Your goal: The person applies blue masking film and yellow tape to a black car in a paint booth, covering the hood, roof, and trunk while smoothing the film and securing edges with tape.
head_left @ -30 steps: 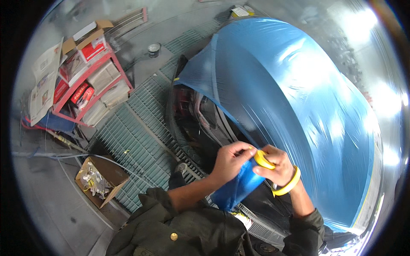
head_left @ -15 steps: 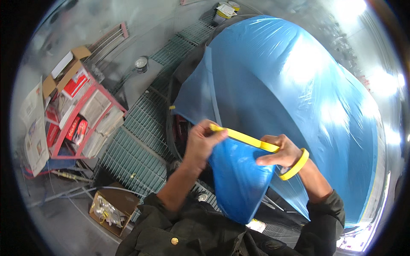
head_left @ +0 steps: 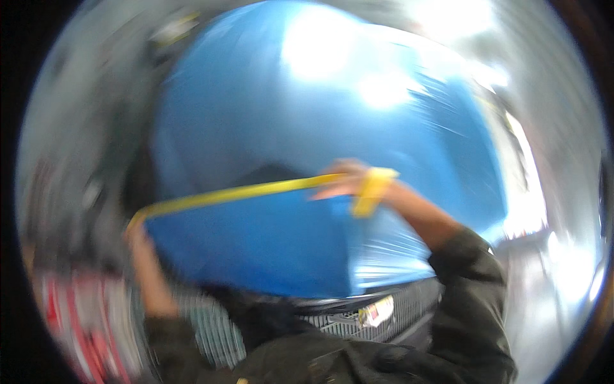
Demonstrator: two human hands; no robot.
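Across the middle of the head view, you hold a yellow strip [head_left: 243,192] taut between your two hands, with a blue film sheet [head_left: 256,243] hanging from it toward the near side. Compared with half a second ago, your hands are much farther apart, and the strip and film between them have lengthened; as I judge it, that gives you a longer taped edge and a wider sheet to manage. Your left hand [head_left: 136,235], well out to the left, seems to pinch the strip's end, though blur hides the fingertips. Your right hand [head_left: 345,179] pinches the other end between thumb and fingers, and a yellow band [head_left: 373,193] sits at its wrist. Beyond them, the big blue cover [head_left: 256,109] lies over a rounded bulk. As for containers, the red rack [head_left: 80,320] has come round to the near left, its contents too smeared to name; a pale, yellow-marked object [head_left: 176,29] at the far left may be a bucket, but I cannot tell what it holds.
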